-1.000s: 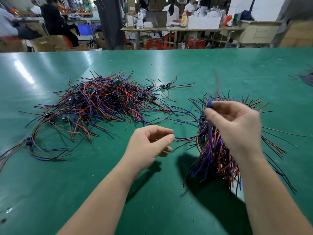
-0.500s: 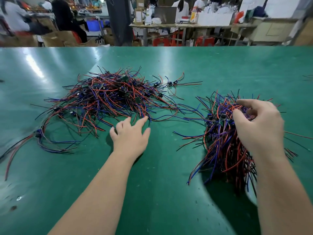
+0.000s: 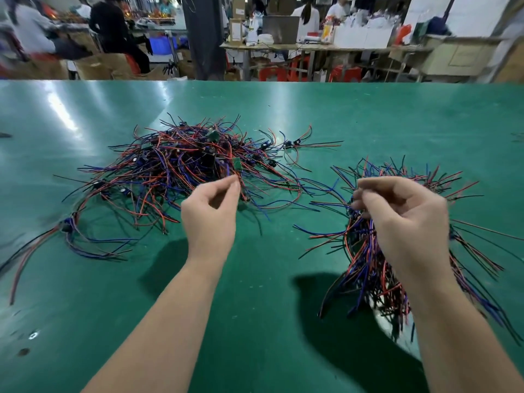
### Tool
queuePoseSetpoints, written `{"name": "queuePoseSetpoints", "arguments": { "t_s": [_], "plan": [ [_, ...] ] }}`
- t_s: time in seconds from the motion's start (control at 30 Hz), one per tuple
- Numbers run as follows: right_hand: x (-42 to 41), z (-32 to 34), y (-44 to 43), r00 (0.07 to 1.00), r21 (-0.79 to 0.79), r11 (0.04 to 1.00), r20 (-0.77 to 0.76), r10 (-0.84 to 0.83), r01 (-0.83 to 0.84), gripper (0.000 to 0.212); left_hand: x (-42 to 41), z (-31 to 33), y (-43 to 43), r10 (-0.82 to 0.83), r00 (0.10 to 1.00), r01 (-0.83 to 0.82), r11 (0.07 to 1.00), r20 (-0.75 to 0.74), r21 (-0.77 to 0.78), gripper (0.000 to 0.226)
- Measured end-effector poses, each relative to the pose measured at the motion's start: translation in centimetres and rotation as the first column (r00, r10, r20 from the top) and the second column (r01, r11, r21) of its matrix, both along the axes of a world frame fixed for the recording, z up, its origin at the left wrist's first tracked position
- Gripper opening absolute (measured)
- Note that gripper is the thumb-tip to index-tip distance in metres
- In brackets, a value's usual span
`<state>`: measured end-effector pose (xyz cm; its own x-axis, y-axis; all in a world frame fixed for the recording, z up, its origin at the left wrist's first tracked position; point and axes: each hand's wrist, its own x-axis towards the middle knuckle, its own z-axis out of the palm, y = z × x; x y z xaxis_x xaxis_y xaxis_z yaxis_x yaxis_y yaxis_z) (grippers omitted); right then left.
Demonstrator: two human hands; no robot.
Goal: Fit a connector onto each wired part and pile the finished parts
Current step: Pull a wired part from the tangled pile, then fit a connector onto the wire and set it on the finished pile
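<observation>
Pinching thin red-and-blue wires (image 3: 238,173), the left hand (image 3: 211,212) hovers by a tangled wire pile (image 3: 175,163); the right hand (image 3: 402,217), fingers curled, grips strands (image 3: 356,220) atop a second wire heap (image 3: 368,268).

Red, blue and black wires (image 3: 175,168); plain green table (image 3: 397,120).

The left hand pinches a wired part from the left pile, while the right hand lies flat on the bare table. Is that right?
Not quite. The head view shows the right hand, fingers curled, pinching wires of the right pile. The left hand does pinch a wired part from the left pile.
</observation>
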<state>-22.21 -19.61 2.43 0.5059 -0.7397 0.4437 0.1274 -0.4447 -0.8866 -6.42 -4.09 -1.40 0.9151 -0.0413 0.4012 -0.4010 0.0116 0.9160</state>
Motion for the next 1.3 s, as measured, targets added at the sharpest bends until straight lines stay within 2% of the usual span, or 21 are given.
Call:
{"name": "queuePoseSetpoints", "arguments": {
  "t_s": [0.07, 0.17, 0.2, 0.27, 0.33, 0.43, 0.5, 0.53, 0.57, 0.6, 0.67, 0.73, 0.8, 0.87, 0.93, 1.0, 1.07, 1.13, 1.23, 1.3],
  "plan": [
    [0.3, 0.1, 1.0, 0.978, 0.214, 0.955, 0.023, 0.205, -0.205, 0.026, -1.3, 1.1, 0.3, 0.021, 0.985, 0.004, 0.989, 0.174, -0.145, 0.015],
    [0.9, 0.1, 2.0, 0.901, 0.476, 0.773, 0.117, 0.418, -0.420, 0.018, -3.5, 2.1, 0.2, 0.020, 0.915, 0.048, 0.986, 0.403, -0.159, 0.017],
    [1.2, 0.2, 2.3, 0.873, 0.554, 0.691, 0.153, 0.464, -0.464, 0.018, -4.3, 2.2, 0.1, -0.002, 0.874, 0.068, 0.991, 0.486, -0.117, 0.017],
    [1.5, 0.3, 2.5, 0.833, 0.646, 0.569, 0.202, 0.515, -0.509, 0.036, -6.0, 2.0, -0.3, -0.109, 0.778, 0.137, 0.991, 0.618, 0.003, 0.015],
    [1.6, 0.3, 2.6, 0.824, 0.669, 0.524, 0.249, 0.510, -0.527, 0.037, -7.6, 1.5, -0.7, -0.268, 0.703, 0.253, 0.960, 0.659, 0.121, 0.012],
    [1.1, 0.3, 2.0, 0.841, 0.677, 0.532, 0.259, 0.475, -0.509, 0.020, -9.1, 0.8, -1.3, -0.493, 0.591, 0.420, 0.864, 0.639, 0.278, 0.011],
    [0.7, 0.3, 1.5, 0.858, 0.673, 0.565, 0.218, 0.465, -0.477, 0.019, -9.2, 0.7, -1.1, -0.611, 0.546, 0.509, 0.786, 0.574, 0.352, 0.005],
    [0.6, 0.4, 1.4, 0.864, 0.670, 0.575, 0.212, 0.457, -0.469, 0.020, -9.1, 0.8, -0.9, -0.652, 0.554, 0.544, 0.754, 0.517, 0.368, 0.005],
    [0.6, 0.4, 1.2, 0.865, 0.667, 0.578, 0.218, 0.451, -0.470, 0.019, -9.0, 0.8, -0.7, -0.679, 0.589, 0.576, 0.733, 0.438, 0.361, 0.017],
    [0.5, 0.5, 1.1, 0.864, 0.664, 0.577, 0.229, 0.449, -0.476, 0.018, -8.9, 0.8, -0.6, -0.702, 0.635, 0.624, 0.712, 0.320, 0.323, 0.028],
    [0.5, 0.6, 1.2, 0.852, 0.647, 0.577, 0.244, 0.463, -0.499, 0.018, -8.5, 1.3, -0.8, -0.731, 0.683, 0.727, 0.676, -0.019, 0.116, 0.041],
    [0.4, 0.7, 1.4, 0.830, 0.630, 0.563, 0.265, 0.491, -0.535, 0.021, -7.7, 1.5, -1.5, -0.685, 0.645, 0.712, 0.700, -0.339, -0.060, 0.045],
    [0.4, 0.7, 1.8, 0.794, 0.616, 0.526, 0.310, 0.523, -0.587, 0.022, -6.9, 1.7, -1.8, -0.617, 0.620, 0.655, 0.747, -0.484, -0.113, 0.032],
    [0.3, 0.6, 2.0, 0.761, 0.610, 0.482, 0.354, 0.544, -0.629, 0.023, -6.3, 1.6, -1.8, -0.621, 0.606, 0.629, 0.757, -0.497, -0.178, 0.018],
    [0.3, 0.5, 2.2, 0.727, 0.614, 0.424, 0.407, 0.553, -0.666, 0.020, -6.1, 1.3, -1.8, -0.672, 0.545, 0.624, 0.725, -0.501, -0.293, 0.017],
    [0.4, 0.4, 2.1, 0.689, 0.606, 0.367, 0.464, 0.557, -0.706, 0.024, -5.9, 1.3, -1.6, -0.738, 0.451, 0.617, 0.664, -0.502, -0.422, 0.030],
    [0.4, 0.3, 1.8, 0.667, 0.596, 0.341, 0.496, 0.556, -0.727, 0.036, -5.7, 1.3, -1.6, -0.765, 0.421, 0.606, 0.637, -0.488, -0.476, 0.050],
    [0.4, 0.1, 1.6, 0.661, 0.589, 0.339, 0.501, 0.559, -0.734, 0.042, -5.6, 1.3, -1.7, -0.710, 0.484, 0.585, 0.698, -0.513, -0.414, 0.061],
    [0.4, 0.0, 1.5, 0.634, 0.561, 0.332, 0.516, 0.576, -0.759, 0.040, -5.2, 1.1, -1.7, -0.522, 0.653, 0.527, 0.834, -0.548, -0.166, 0.065],
    [0.4, -0.1, 1.3, 0.606, 0.536, 0.315, 0.546, 0.579, -0.783, 0.036, -4.5, 1.0, -1.4, -0.410, 0.748, 0.466, 0.884, -0.522, -0.028, 0.062]
  ]
}}
